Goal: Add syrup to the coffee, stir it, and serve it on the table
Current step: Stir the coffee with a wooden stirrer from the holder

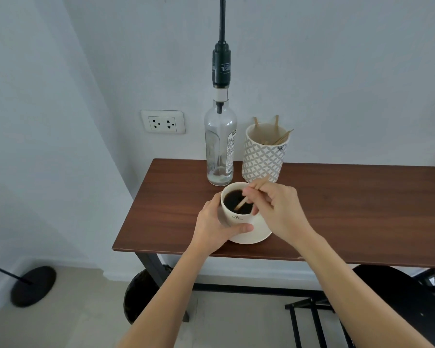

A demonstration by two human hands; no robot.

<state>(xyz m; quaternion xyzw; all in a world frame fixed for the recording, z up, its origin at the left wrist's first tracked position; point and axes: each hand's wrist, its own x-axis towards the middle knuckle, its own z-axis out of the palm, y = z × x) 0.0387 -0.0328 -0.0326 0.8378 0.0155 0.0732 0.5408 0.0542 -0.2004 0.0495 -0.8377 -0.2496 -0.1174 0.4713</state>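
A white cup (236,217) full of dark coffee stands on a white saucer (255,234) near the front left of the brown table (349,209). My left hand (214,227) wraps around the cup's left side. My right hand (276,209) pinches a wooden stir stick (244,202) whose lower end dips into the coffee. Just behind the cup stands a clear syrup bottle (220,144) with a tall black pump on top.
A patterned white holder (263,156) with several wooden sticks stands right of the bottle, against the wall. A wall socket (163,121) is at the left. Under the table are a black bin bag (138,295), a black stool (397,297) and a rack.
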